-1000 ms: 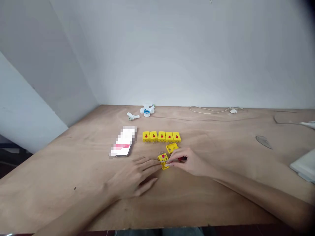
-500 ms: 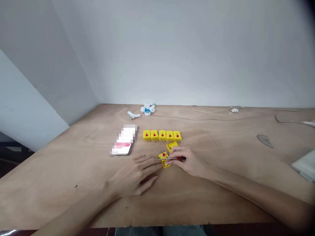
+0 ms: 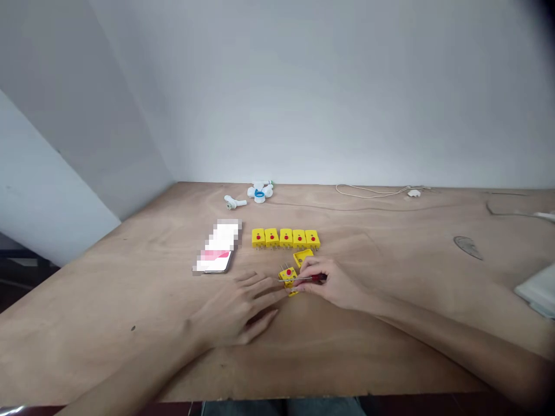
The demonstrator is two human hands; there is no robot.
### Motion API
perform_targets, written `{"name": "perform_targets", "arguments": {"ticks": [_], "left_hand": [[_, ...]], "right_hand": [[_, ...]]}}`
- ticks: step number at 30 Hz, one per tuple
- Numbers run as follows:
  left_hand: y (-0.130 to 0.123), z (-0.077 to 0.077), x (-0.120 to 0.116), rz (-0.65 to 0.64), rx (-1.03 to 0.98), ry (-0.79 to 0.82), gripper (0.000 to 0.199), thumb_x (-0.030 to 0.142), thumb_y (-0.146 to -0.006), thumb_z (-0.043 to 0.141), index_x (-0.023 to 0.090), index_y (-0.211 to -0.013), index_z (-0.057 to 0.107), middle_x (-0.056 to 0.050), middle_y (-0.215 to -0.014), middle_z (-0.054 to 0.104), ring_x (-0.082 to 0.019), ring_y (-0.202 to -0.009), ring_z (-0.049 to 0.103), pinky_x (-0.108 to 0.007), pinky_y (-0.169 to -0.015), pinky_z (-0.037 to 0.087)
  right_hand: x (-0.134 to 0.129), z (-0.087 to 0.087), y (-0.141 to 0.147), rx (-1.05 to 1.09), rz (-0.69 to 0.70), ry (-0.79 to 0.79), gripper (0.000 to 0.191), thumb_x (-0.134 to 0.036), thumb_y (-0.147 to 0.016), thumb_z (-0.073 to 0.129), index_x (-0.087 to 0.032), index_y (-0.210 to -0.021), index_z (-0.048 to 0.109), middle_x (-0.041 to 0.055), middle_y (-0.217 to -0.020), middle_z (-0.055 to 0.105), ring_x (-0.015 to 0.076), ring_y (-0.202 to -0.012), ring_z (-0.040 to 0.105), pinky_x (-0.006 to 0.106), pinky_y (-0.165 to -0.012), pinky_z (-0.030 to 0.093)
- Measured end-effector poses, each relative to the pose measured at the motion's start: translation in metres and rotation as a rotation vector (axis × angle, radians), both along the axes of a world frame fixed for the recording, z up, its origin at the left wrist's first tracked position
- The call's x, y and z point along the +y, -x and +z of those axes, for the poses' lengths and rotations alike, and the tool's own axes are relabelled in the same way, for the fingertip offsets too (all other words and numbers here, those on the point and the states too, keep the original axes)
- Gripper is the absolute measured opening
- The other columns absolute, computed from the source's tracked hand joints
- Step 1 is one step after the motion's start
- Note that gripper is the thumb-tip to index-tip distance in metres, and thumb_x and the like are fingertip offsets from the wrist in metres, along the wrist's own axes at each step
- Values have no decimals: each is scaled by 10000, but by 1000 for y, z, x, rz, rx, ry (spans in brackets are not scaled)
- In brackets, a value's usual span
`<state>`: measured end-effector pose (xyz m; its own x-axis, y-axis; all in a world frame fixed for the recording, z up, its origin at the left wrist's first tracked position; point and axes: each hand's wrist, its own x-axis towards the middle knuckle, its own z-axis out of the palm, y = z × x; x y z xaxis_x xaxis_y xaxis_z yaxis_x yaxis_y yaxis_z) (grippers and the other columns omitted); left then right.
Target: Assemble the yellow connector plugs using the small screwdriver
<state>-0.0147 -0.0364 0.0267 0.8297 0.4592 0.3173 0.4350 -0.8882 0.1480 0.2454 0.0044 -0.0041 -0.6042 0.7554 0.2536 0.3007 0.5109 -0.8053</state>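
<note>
My right hand [image 3: 332, 283] grips a screwdriver [image 3: 318, 278] with a red handle. Its thin metal shaft points left across an opened yellow plug [image 3: 287, 274] that has a red spot and pins at its far end. My left hand [image 3: 247, 303] lies flat on the table, fingers stretched and apart, with fingertips at the plug's left and near edge. A loose yellow cover [image 3: 302, 257], hollow side up, rests just beyond my right fingers. The near part of the plug is partly hidden by my fingers.
Several yellow plugs [image 3: 285, 237] stand in a row behind my hands. A phone [image 3: 219, 248] lies to the left. White plastic fittings [image 3: 259, 194] and a thin cord [image 3: 368, 195] sit near the wall. A pale object [image 3: 537, 292] is at the right edge of the wooden table [image 3: 390, 358].
My right fingers have shifted very slightly, and a small pale bit seen beneath them earlier is now mostly covered. The left hand has stayed in place.
</note>
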Motion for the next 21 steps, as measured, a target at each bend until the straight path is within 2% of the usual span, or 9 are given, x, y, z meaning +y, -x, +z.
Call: {"name": "perform_targets", "arguments": {"ticks": [6, 15, 21], "left_hand": [[0, -2, 0, 2, 11, -1, 450, 199, -976, 496, 228, -1424, 534, -106, -1336, 643, -277, -1135, 647, -428, -989, 518], [0, -2, 1, -21, -19, -12, 435, 170, -962, 508, 209, -1392, 561, -113, -1309, 655, -270, -1125, 649, -423, -972, 527], [0, -1, 0, -20, -5, -5, 454, 174, -967, 497, 218, -1417, 540, -109, -1310, 655, -275, -1123, 648, -422, -964, 530]], "right_hand": [[2, -1, -4, -7, 25, -15, 197, -366, -933, 672, -216, -956, 798, 64, -926, 689, 195, -808, 634, 325, -727, 509], [3, -1, -5, -23, 12, -10, 243, -410, -937, 659, -213, -908, 800, 69, -927, 698, 194, -799, 631, 318, -710, 513], [1, 4, -5, -11, -15, 27, 213, -365, -931, 653, -207, -902, 794, 66, -893, 718, 192, -756, 633, 297, -644, 495]]}}
